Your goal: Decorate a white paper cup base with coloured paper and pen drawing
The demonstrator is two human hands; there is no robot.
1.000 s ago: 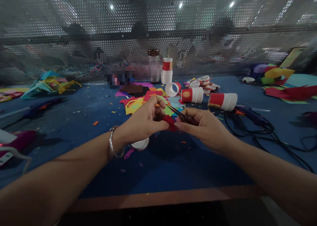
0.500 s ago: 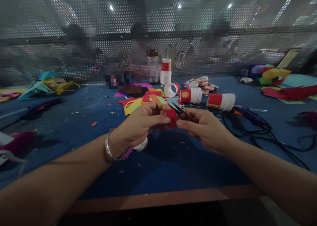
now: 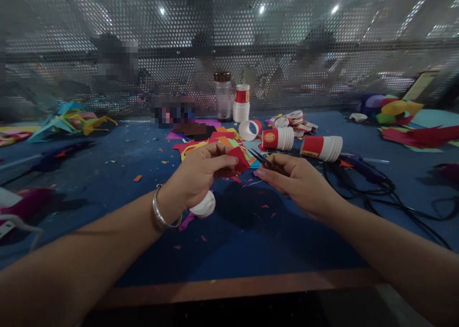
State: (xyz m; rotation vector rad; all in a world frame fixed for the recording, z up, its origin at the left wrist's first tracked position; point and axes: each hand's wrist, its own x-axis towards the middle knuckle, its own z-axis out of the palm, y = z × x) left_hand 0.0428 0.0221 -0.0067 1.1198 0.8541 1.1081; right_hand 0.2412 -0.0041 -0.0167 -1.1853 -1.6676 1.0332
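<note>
My left hand (image 3: pixel 204 174), with a silver bangle at the wrist, pinches a small piece of red paper (image 3: pixel 239 160) between thumb and fingers. Facing it, my right hand (image 3: pixel 292 179) is closed on dark scissors (image 3: pixel 267 163), their blades pointing left toward the paper with a small gap between. The scissors' handles are mostly hidden in the fingers. Below my left hand lies a round white piece (image 3: pixel 203 205), with a purple scrap (image 3: pixel 186 222) beside it. Beyond the hands is a pile of coloured paper (image 3: pixel 222 138).
Paper cups lie on their sides (image 3: pixel 278 138), (image 3: pixel 321 147), and a cup stack (image 3: pixel 242 104) stands by a glass jar (image 3: pixel 223 100). Glue guns rest at left (image 3: pixel 59 156) and right (image 3: pixel 364 168), the right one with looping black cable. A perforated metal screen (image 3: pixel 172 69) closes the back.
My hands have moved apart. The right fingers have come off the red paper, which stays in my left hand, and the scissors now sit clear of it.
</note>
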